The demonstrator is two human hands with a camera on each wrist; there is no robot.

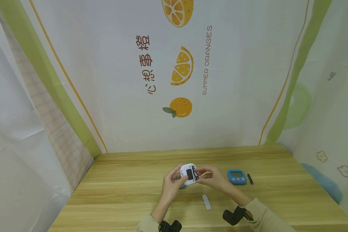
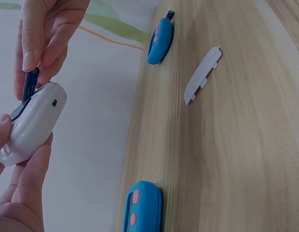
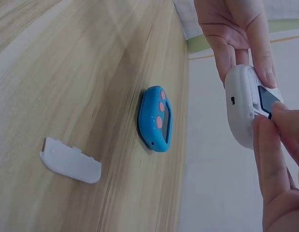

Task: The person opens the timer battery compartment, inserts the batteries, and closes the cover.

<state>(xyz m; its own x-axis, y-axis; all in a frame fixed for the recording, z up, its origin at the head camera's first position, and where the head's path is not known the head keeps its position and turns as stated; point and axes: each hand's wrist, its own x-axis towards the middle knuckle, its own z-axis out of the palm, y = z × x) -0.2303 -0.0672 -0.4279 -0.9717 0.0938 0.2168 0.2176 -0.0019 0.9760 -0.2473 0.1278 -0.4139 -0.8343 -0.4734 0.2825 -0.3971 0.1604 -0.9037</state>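
Note:
My left hand (image 1: 171, 184) grips a white digital timer (image 1: 185, 169) above the table, its back turned up, thumb across the back. My right hand (image 1: 214, 179) pinches a dark battery (image 2: 30, 83) at the timer's edge. In the left wrist view this battery stands tilted, its lower end at the opening in the timer's back and its upper end between finger and thumb. The right wrist view shows the white timer (image 3: 240, 108) from the side, with right fingertips covering the battery. A loose white battery cover (image 1: 206, 202) lies on the table below the hands.
A blue timer (image 1: 236, 177) with pink buttons lies on the wooden table (image 1: 119, 190) at the right, a dark battery (image 1: 250, 179) beside it. Another blue timer (image 2: 144, 208) lies behind the left hand, partly hidden in the head view. A printed cloth hangs behind.

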